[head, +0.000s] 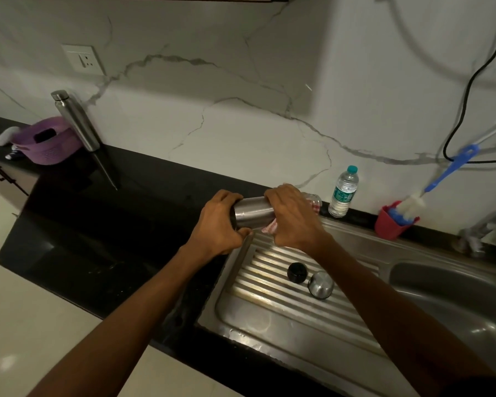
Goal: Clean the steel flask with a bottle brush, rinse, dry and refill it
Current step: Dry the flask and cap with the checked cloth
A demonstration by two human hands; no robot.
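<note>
The left hand (218, 224) holds the steel flask (251, 214) sideways above the sink's edge. The right hand (294, 217) grips a checked cloth (269, 228) around it, so drying looks underway. The brush (413, 206) sits in its red cup (390, 224); filling from the water bottle (342, 193) comes next

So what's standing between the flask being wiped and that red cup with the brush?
In the head view, a clear plastic water bottle stands on the counter between the flask and the red cup.
</note>
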